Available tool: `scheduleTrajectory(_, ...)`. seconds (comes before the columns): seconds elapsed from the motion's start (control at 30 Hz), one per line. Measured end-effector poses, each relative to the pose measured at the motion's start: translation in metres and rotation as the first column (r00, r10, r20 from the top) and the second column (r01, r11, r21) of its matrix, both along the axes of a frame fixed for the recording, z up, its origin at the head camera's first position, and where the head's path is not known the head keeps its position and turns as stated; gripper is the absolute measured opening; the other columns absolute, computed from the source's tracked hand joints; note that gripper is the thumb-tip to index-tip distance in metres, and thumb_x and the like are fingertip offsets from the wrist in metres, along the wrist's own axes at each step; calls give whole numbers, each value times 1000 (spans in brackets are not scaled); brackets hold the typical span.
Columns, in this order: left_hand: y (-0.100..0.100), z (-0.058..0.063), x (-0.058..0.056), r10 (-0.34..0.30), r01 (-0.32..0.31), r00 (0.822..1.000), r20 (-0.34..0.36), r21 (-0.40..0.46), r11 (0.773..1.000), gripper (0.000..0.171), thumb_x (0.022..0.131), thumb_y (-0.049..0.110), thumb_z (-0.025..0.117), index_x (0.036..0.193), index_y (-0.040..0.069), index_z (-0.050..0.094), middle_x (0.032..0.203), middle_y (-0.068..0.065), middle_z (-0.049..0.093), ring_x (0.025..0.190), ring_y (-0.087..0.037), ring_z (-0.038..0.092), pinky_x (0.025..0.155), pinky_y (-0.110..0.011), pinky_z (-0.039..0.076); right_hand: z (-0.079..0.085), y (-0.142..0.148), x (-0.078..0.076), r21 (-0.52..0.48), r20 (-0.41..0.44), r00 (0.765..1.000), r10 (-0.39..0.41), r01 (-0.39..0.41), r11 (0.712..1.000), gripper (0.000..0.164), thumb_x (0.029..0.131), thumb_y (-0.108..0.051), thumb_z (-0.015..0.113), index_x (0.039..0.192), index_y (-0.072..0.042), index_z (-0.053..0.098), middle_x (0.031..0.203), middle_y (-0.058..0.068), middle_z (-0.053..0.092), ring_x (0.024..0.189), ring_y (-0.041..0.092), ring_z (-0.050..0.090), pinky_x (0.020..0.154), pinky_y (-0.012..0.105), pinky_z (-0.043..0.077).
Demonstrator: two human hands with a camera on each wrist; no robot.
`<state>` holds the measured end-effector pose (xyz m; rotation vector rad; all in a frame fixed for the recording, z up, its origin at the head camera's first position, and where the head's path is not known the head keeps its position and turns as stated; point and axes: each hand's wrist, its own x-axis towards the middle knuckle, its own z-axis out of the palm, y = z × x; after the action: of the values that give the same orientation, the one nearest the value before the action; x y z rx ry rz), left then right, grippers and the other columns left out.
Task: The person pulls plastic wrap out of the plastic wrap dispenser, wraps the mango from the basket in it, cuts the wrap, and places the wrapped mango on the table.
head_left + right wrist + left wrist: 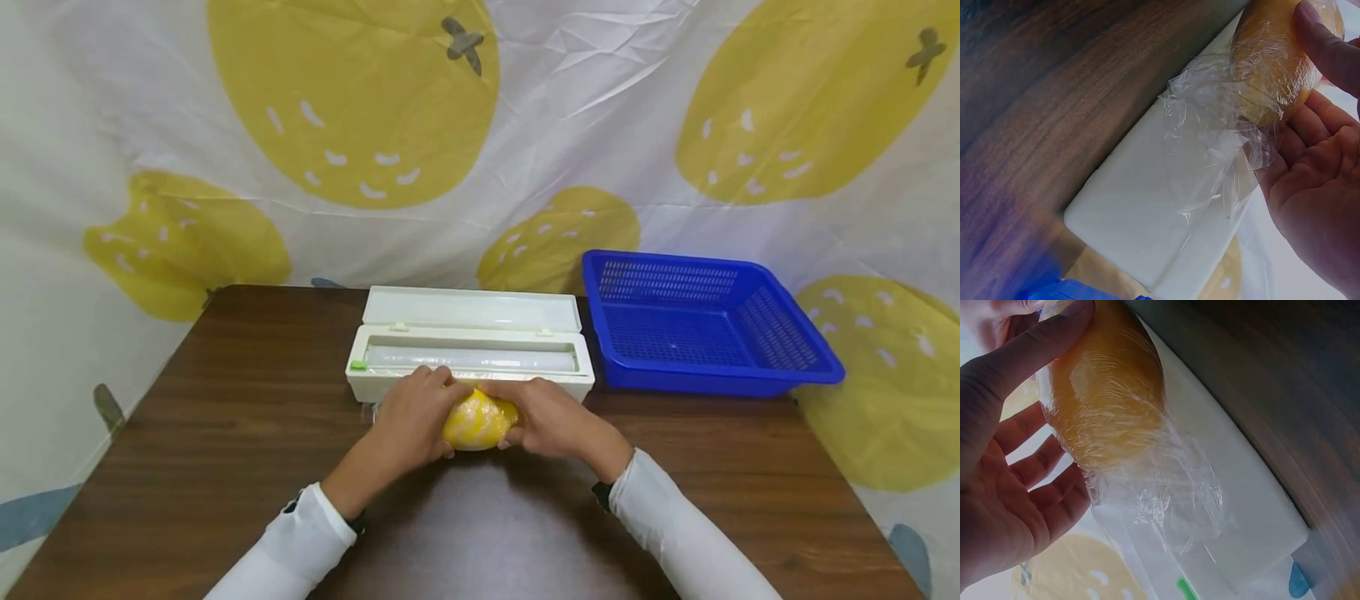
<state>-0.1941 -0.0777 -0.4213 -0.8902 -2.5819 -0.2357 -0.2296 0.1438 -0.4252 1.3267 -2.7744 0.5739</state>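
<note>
A rounded yellow fruit [482, 421], perhaps a mango, is covered in clear cling film, which creases over its skin. My left hand [417, 417] grips its left side, thumb laid along the near face and fingers behind. From the right, my right hand [551, 419] holds the other side the same way. Loose cling film [1160, 487] spreads past the fruit's end in the left wrist view, and more film [1210, 125] bunches beside it in the right wrist view. Right behind the fruit stands a white cling film dispenser [360, 387], its lid [472, 308] raised and a film roll [468, 359] inside.
A blue perforated basket [705, 379] stands on the brown wooden table [247, 417], to the right of the dispenser. A small green slider [357, 365] sits at the dispenser's left end. Behind the table hangs a white cloth [570, 83] with yellow fruit prints.
</note>
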Motion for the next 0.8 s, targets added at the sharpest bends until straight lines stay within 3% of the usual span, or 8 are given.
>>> scheduleTrajectory(0.2, 0, 2, -2, 1, -1, 1000, -5, -4, 1000, 70, 38, 31, 99, 100, 11, 74, 90, -9, 64, 77, -29, 56, 62, -42, 55, 0, 1, 0, -22, 10, 999, -30, 30, 999, 79, 67, -21, 89, 138, -17, 57, 119, -1, 71, 93, 12, 61, 86, 39, 55)
scheduleTrajectory(0.4, -4, 5, 1, -19, 18, 998, 53, 20, 1000, 70, 39, 29, 98, 102, 11, 75, 90, -9, 64, 78, -28, 56, 65, -42, 56, -4, 4, 8, -142, 19, 996, -82, 84, 986, 77, 62, -26, 93, 131, -12, 61, 122, 5, 71, 100, 16, 64, 89, 43, 56)
scheduleTrajectory(0.53, -6, 8, 0, -26, 23, 995, 99, 37, 999, 72, 40, 31, 98, 105, 10, 75, 89, -9, 65, 78, -28, 56, 67, -43, 55, -5, 6, 13, -189, -97, 994, -54, 35, 981, 66, 64, -22, 92, 123, -7, 65, 121, 9, 71, 108, 19, 63, 93, 42, 55)
scheduleTrajectory(0.67, -8, 12, -3, -24, 21, 992, 126, 25, 999, 73, 41, 34, 98, 106, 12, 76, 89, -8, 66, 78, -27, 58, 67, -44, 55, -2, 6, 19, -160, -247, 969, -1, -39, 986, 51, 68, -17, 89, 114, -5, 70, 116, 10, 72, 108, 22, 64, 92, 42, 56)
scheduleTrajectory(0.8, -8, 13, -6, -5, 2, 983, 183, 18, 1000, 76, 43, 36, 98, 112, 14, 76, 96, -7, 66, 81, -25, 61, 70, -44, 56, -1, 6, 21, -127, -284, 959, 9, -47, 991, 46, 70, -16, 88, 112, -5, 73, 116, 9, 73, 106, 22, 65, 91, 41, 57)
